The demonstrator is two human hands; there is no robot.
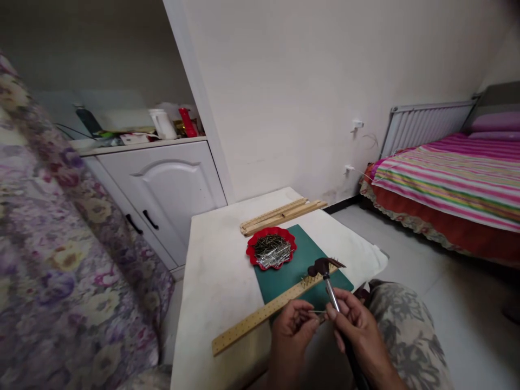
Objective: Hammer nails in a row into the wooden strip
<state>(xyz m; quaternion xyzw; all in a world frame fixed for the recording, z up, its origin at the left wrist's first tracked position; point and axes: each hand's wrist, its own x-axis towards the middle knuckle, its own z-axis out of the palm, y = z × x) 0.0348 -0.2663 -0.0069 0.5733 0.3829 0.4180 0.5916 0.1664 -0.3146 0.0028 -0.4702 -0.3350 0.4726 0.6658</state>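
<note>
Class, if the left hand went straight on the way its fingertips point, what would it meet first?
Probably the right hand, whose fingertips are close by; a thin nail shows between the two, though depth in this single view is hard to judge.

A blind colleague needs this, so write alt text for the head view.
Right hand holding a hammer, left hand beside it, a thin nail-like piece between them. A dotted wooden strip bristling with nails crosses a green mat on a white table; beyond sits a red dish of nails.
</note>
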